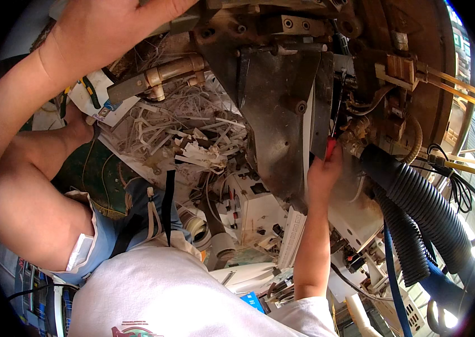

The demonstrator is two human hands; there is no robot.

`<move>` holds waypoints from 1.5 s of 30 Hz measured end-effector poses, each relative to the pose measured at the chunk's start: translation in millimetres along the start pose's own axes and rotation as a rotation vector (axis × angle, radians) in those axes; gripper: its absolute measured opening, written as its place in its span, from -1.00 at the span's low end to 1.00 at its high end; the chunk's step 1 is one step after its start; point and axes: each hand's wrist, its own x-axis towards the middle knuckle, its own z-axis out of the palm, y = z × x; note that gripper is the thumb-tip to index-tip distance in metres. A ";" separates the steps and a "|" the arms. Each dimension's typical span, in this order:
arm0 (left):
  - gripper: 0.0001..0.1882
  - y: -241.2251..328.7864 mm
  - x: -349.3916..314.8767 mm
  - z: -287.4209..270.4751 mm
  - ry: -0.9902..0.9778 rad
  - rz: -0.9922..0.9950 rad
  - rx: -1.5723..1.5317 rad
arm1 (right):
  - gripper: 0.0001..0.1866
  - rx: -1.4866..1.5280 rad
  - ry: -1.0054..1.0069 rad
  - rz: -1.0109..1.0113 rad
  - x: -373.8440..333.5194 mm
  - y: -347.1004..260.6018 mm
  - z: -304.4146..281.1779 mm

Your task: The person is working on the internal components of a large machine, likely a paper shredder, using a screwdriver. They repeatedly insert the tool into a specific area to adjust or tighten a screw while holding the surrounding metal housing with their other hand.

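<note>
My right hand [325, 168] is closed around the red handle of a screwdriver [332, 147]. Its long thin shaft points up into a gap beside a dark metal plate [274, 112] on the machine. What the tip touches is too dark to make out. At the upper left, my left hand [108, 25] is raised against the machine's top edge with the thumb stretched out to the right. The other fingers are cut off by the frame's edge. No object shows in that hand.
Thick black corrugated hoses [417, 196] run down on the right. White plastic strips and scraps [192, 135] heap beneath the machine. Pliers with dark and yellow handles [90, 92] lie near my leg at the left. A white box [254, 205] stands below the plate.
</note>
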 end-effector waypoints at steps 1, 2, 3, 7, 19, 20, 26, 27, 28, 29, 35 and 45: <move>-0.55 -1.5 -1.1 -0.2 0.000 0.002 -0.003 | -0.79 0.009 0.001 0.012 -0.5 1.0 0.2; -0.55 -1.1 -1.4 -0.3 0.000 0.004 -0.005 | -0.79 0.013 -0.003 0.005 -0.9 1.9 0.2; -0.55 -1.5 -0.2 0.4 0.001 0.007 -0.008 | -0.78 0.016 -0.007 0.000 -0.5 2.8 -0.1; -0.55 0.3 0.9 1.0 0.002 0.014 -0.020 | -0.77 -0.048 -0.006 -0.025 -0.3 3.6 -1.1; -0.55 -8.0 -0.7 7.1 0.004 0.020 -0.053 | -0.76 0.031 -0.026 -0.012 -0.5 1.4 0.3; -0.55 -8.2 -1.0 7.2 0.003 0.021 -0.055 | -0.77 0.023 -0.030 0.004 -0.9 2.0 0.2; -0.55 -9.5 -0.7 7.1 0.006 0.029 -0.067 | -0.77 0.039 -0.003 0.030 -2.6 6.3 2.0; -0.55 -9.5 -0.8 7.1 0.007 0.030 -0.069 | -0.77 0.048 -0.001 0.025 -2.0 0.0 2.1; -0.55 -10.1 -1.6 6.8 0.007 0.030 -0.071 | -0.76 0.057 0.001 0.019 -1.7 -3.5 2.3; -0.55 -11.1 -1.8 7.0 0.007 0.031 -0.073 | -0.76 0.042 -0.004 0.015 -1.5 -2.9 2.1; -0.56 -12.5 -2.4 6.4 0.009 0.038 -0.085 | -0.75 -0.005 -0.006 0.004 -1.4 -5.0 0.8; -0.56 0.2 -3.9 9.1 0.044 -0.027 0.025 | -0.83 0.042 -0.022 0.076 -3.5 -0.1 1.5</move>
